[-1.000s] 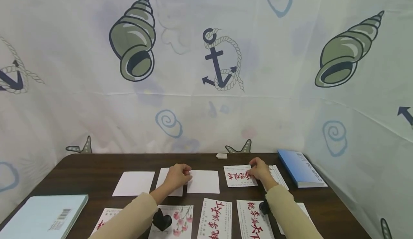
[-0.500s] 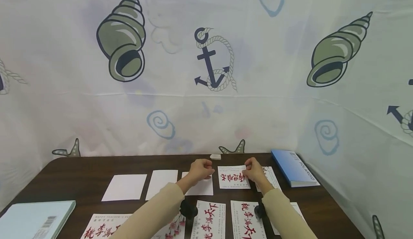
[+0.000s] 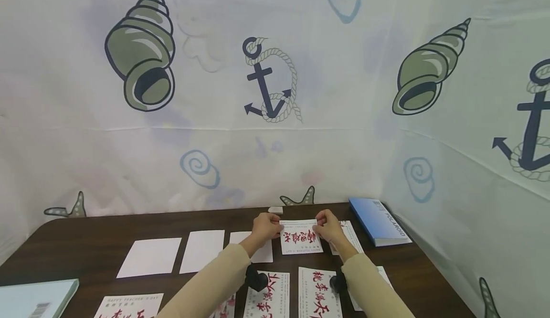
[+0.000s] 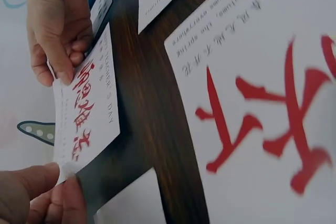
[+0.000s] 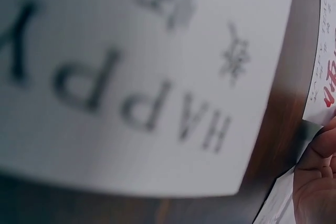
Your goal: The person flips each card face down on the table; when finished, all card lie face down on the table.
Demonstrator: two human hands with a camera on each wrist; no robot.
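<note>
A white greeting card [image 3: 301,245] with red brush lettering is held by both hands at the back of the table. My left hand [image 3: 263,228] pinches its left upper corner between thumb and fingers. At the opposite upper corner my right hand [image 3: 330,227] grips the edge, thumb on the printed face. In the left wrist view the card [image 4: 92,103] spans between the left hand [image 4: 37,192] and the right hand [image 4: 60,30], slightly bent at the left hand's corner. The right hand [image 5: 317,177] shows only partly in the right wrist view.
Blank white cards [image 3: 150,257] lie to the left of the hands. Printed cards [image 3: 319,291] form a nearer row. A blue box [image 3: 378,221] marked POLAROID stands back right, a pale blue box [image 3: 36,299] front left. A small white block [image 3: 275,210] sits at the back edge.
My left hand has moved right, from over the blank cards to the lettered card's left corner, and now pinches it. The right hand keeps its place at the card. The head view has turned right.
</note>
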